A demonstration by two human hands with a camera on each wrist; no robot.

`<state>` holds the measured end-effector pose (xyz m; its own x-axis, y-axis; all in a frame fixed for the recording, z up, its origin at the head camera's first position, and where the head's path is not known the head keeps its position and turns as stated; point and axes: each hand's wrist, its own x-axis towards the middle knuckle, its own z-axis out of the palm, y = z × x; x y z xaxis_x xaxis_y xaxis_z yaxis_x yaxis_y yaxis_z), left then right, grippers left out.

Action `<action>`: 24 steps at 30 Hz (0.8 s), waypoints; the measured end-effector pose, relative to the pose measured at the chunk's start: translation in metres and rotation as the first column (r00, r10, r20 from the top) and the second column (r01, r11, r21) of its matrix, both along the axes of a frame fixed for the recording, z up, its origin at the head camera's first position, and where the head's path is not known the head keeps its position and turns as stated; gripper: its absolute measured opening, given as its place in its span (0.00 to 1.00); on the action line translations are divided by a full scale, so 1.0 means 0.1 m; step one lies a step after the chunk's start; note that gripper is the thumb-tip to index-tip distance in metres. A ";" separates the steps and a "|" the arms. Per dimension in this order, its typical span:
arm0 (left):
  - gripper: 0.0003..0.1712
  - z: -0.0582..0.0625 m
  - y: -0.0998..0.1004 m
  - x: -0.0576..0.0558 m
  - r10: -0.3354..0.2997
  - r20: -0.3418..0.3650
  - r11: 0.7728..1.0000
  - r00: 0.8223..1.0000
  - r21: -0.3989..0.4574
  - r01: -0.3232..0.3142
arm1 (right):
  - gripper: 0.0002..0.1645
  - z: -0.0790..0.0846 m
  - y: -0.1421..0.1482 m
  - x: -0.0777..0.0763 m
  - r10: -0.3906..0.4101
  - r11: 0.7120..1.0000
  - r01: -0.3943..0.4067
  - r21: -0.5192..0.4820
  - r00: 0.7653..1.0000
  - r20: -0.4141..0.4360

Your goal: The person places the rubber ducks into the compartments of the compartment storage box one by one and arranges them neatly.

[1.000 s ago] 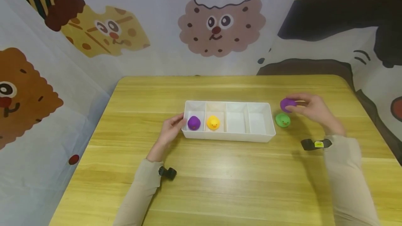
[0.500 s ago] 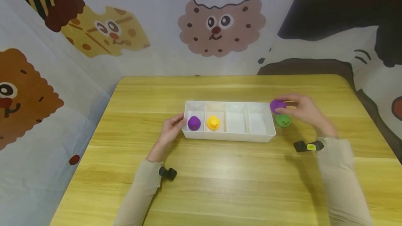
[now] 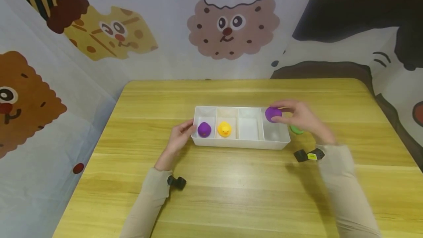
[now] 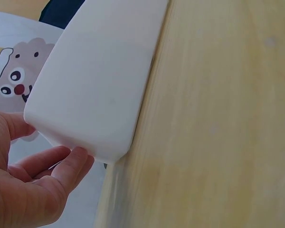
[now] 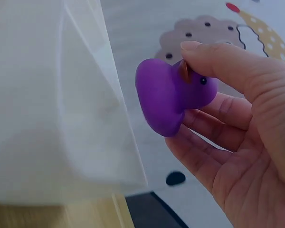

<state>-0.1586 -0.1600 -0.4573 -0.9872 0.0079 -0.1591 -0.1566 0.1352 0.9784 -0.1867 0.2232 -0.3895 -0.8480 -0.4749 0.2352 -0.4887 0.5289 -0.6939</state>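
Note:
A purple rubber duck (image 5: 161, 95) is pinched between the thumb and fingers of my right hand (image 3: 299, 116), above the rightmost compartment of the white divided tray (image 3: 238, 143). In the right wrist view its orange beak and one eye show. My left hand (image 3: 179, 135) holds the tray's left end, thumb at the rim and fingertips (image 4: 78, 154) against the end wall. Another purple duck (image 3: 204, 129) sits in the leftmost compartment. Beside it, one compartment over, is a yellow duck (image 3: 224, 129). A green duck (image 3: 296, 130) stands right of the tray, mostly hidden by my right hand.
The tray rests on a wooden table (image 3: 211, 194) with rounded far corners. Behind the table hangs a cloth (image 3: 172, 21) printed with cartoon food. Each wrist carries a small black camera, such as the right camera (image 3: 301, 155).
My right hand has carried the purple duck leftward, from beyond the tray's right end to over its rightmost compartment. It now covers most of the green duck. My left hand has stayed put.

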 end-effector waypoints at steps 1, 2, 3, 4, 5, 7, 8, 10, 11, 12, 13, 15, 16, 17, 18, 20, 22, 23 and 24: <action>0.23 0.00 0.00 0.00 0.003 0.005 1.000 1.000 0.002 -0.003 | 0.24 -0.01 -0.03 0.00 0.010 1.000 -0.010 -0.001 1.000 0.002; 0.23 -0.01 0.00 0.00 0.002 0.008 1.000 1.000 0.004 -0.002 | 0.24 -0.01 -0.07 -0.01 0.022 1.000 -0.022 -0.003 1.000 0.001; 0.23 -0.01 -0.01 0.00 0.002 0.009 1.000 1.000 0.007 -0.002 | 0.24 -0.03 -0.10 -0.01 0.036 0.999 -0.036 -0.010 0.999 0.000; 0.23 -0.01 -0.01 0.00 0.002 0.010 1.000 1.000 0.007 -0.002 | 0.24 -0.04 -0.13 -0.02 0.049 0.999 -0.049 -0.021 0.999 -0.001; 0.23 -0.01 -0.01 -0.01 0.002 0.014 1.000 1.000 0.008 -0.002 | 0.24 -0.06 -0.17 -0.02 0.060 0.998 -0.060 -0.032 0.998 0.002; 0.23 -0.01 -0.01 -0.01 -0.002 0.016 1.000 1.000 0.008 0.002 | 0.25 -0.08 -0.23 -0.03 0.075 0.996 -0.074 -0.050 0.997 0.015; 0.23 -0.01 -0.01 -0.01 -0.005 0.016 1.000 1.000 0.007 0.005 | 0.25 -0.09 -0.26 -0.04 0.080 0.995 -0.079 -0.058 0.996 0.023; 0.23 -0.01 -0.01 -0.01 -0.010 0.015 1.000 1.000 0.006 0.010 | 0.25 -0.10 -0.31 -0.04 0.090 0.993 -0.087 -0.074 0.995 0.041; 0.23 -0.01 -0.01 -0.02 -0.011 0.016 1.000 1.000 0.006 0.011 | 0.25 -0.10 -0.33 -0.04 0.094 0.993 -0.090 -0.076 0.994 0.047; 0.23 -0.01 -0.01 -0.02 -0.012 0.014 1.000 1.000 0.006 0.011 | 0.25 -0.10 -0.35 -0.04 0.098 0.992 -0.094 -0.080 0.994 0.051; 0.23 -0.01 -0.01 -0.02 -0.011 0.014 1.000 1.000 0.007 0.011 | 0.25 -0.10 -0.37 -0.05 0.103 0.992 -0.098 -0.081 0.993 0.053; 0.23 -0.01 -0.01 -0.01 -0.008 0.013 1.000 1.000 0.007 0.008 | 0.25 -0.11 -0.41 -0.05 0.113 0.991 -0.109 -0.083 0.992 0.056; 0.23 -0.01 -0.01 -0.01 -0.006 0.014 1.000 1.000 0.008 0.006 | 0.25 -0.12 -0.42 -0.05 0.120 0.990 -0.115 -0.086 0.991 0.058; 0.23 -0.01 -0.01 -0.01 -0.003 0.015 1.000 1.000 0.006 0.003 | 0.25 -0.14 -0.44 -0.05 0.126 0.989 -0.121 -0.087 0.990 0.061; 0.23 -0.01 -0.01 -0.01 -0.004 0.016 1.000 1.000 0.007 0.004 | 0.25 -0.16 -0.45 -0.06 0.130 0.989 -0.124 -0.085 0.989 0.065; 0.23 -0.01 -0.01 -0.01 -0.003 0.016 1.000 1.000 0.006 0.003 | 0.25 -0.19 -0.48 -0.06 0.144 0.987 -0.138 -0.080 0.987 0.068; 0.23 -0.01 -0.01 -0.01 -0.003 0.015 1.000 1.000 0.008 0.003 | 0.25 -0.23 -0.50 -0.06 0.152 0.987 -0.149 -0.063 0.986 0.063; 0.23 -0.01 -0.01 -0.01 -0.003 0.014 1.000 1.000 0.007 0.003 | 0.25 -0.24 -0.51 -0.06 0.158 0.986 -0.156 -0.051 0.986 0.054; 0.23 -0.01 -0.01 -0.01 -0.005 0.012 1.000 1.000 0.007 0.004 | 0.24 -0.25 -0.52 -0.06 0.166 0.986 -0.164 -0.041 0.985 0.042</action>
<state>-0.1593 -0.1609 -0.4582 -0.9853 0.0135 -0.1705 -0.1674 0.1291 0.9774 -0.1929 0.1709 -0.4143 -0.7690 -0.6007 0.2184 -0.5345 0.4171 -0.7351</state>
